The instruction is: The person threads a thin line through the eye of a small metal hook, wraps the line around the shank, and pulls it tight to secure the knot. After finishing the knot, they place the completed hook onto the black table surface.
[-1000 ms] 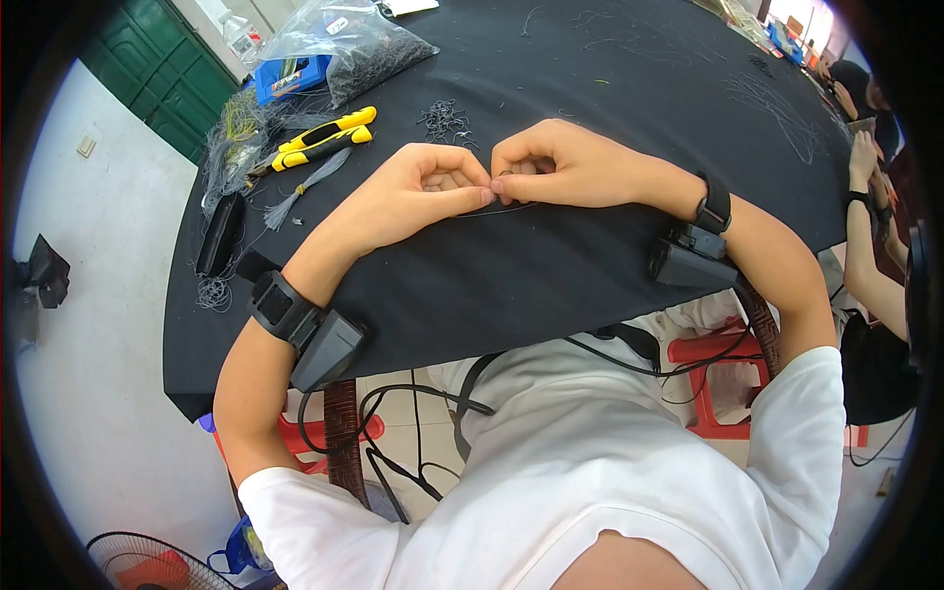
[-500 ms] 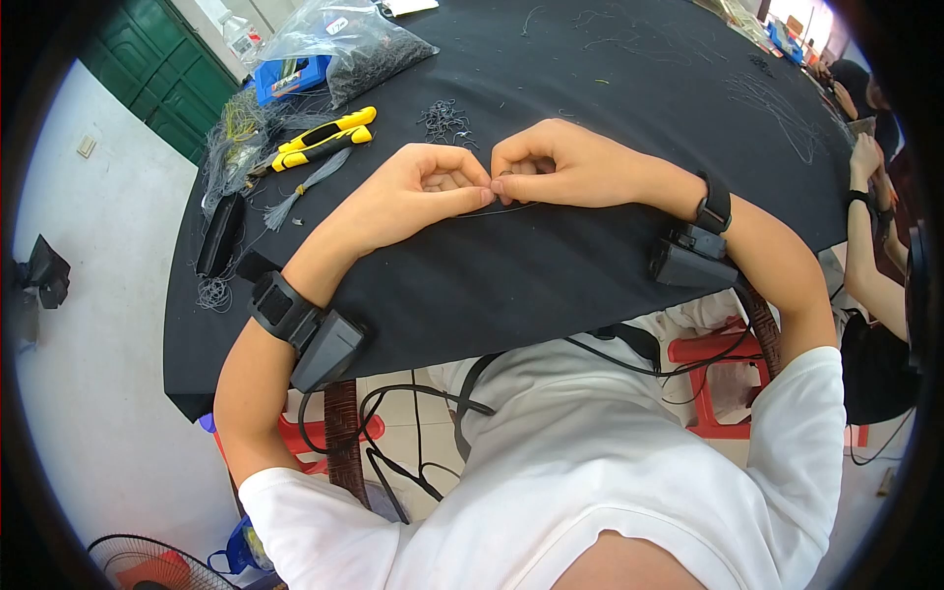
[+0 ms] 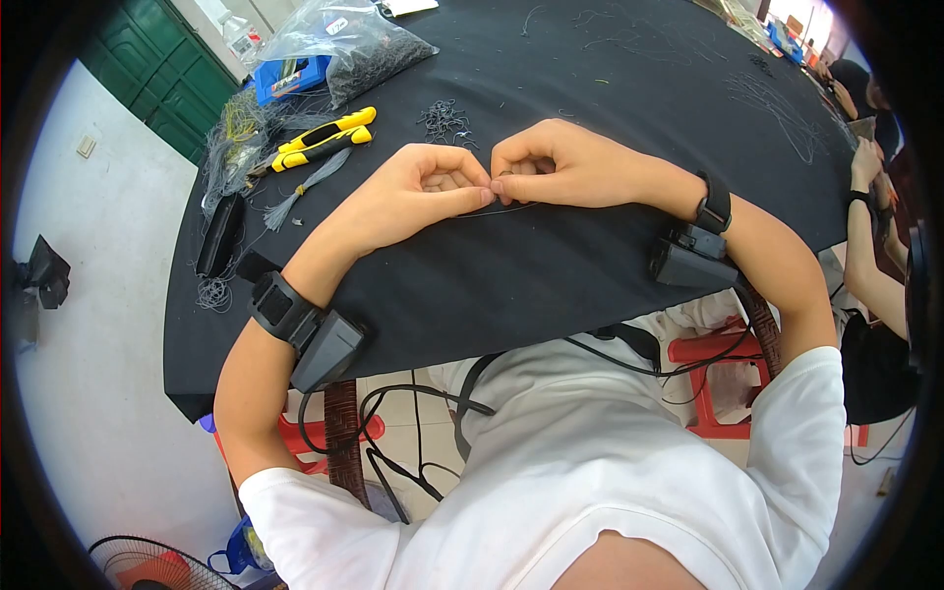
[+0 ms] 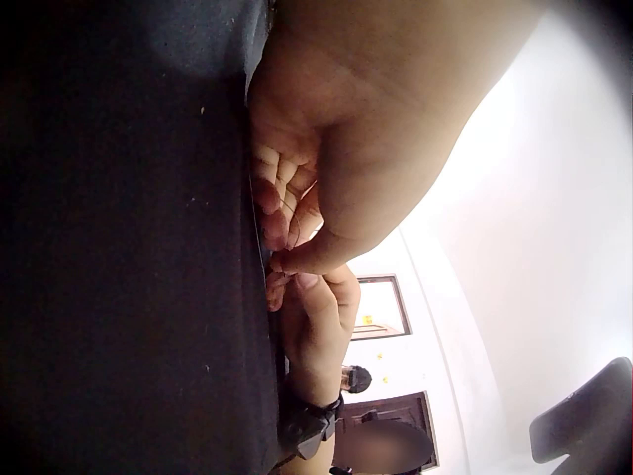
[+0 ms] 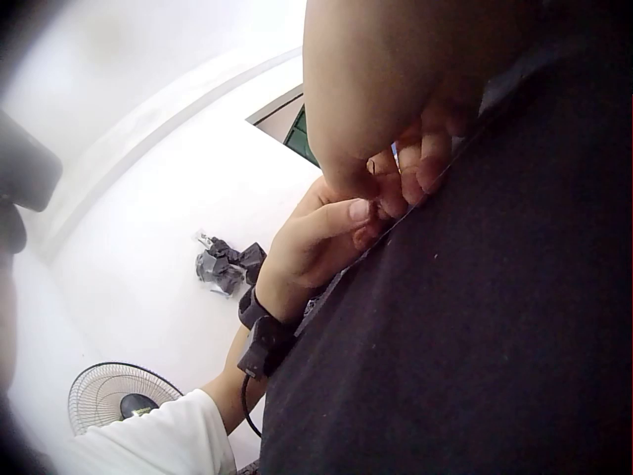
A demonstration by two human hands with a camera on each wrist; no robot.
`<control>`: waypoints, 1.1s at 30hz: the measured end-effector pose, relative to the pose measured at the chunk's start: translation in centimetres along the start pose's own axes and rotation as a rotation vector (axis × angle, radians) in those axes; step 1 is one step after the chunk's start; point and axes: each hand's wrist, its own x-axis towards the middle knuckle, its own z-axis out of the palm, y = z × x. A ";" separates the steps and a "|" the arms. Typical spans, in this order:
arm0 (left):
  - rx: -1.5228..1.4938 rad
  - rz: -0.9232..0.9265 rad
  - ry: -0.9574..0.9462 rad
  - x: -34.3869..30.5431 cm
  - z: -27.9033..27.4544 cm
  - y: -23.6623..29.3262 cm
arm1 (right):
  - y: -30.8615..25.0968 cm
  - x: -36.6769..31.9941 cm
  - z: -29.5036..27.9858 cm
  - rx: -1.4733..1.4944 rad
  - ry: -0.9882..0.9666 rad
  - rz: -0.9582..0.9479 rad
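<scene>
Both hands meet fingertip to fingertip over the black-covered table in the head view. My left hand (image 3: 418, 197) pinches a thin grey line (image 3: 511, 208) between thumb and forefinger. Right against it, my right hand (image 3: 575, 172) pinches with thumb and forefinger too, its other fingers curled in. A small dark curved wire piece (image 5: 374, 167) shows by the right fingertips in the right wrist view; most of it is hidden. Fine line (image 4: 287, 213) also crosses the left fingers in the left wrist view. Just beyond the hands lies a small pile of dark hook-like pieces (image 3: 445, 123).
Left of the hands lie yellow-and-black pliers (image 3: 324, 140), a tied bundle of grey line (image 3: 305, 187) and a black case (image 3: 220, 234). A clear bag of dark small pieces (image 3: 379, 64) sits behind. Loose line strands (image 3: 782, 113) lie at right, near another person's arm (image 3: 870, 236).
My two hands stay in the same place with the same pinch. At the far right, the other person's hand shifts slightly.
</scene>
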 end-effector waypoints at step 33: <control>-0.026 0.024 0.028 0.0 0.4 0.2 | 0.0 0.0 0.0 -0.034 0.009 0.003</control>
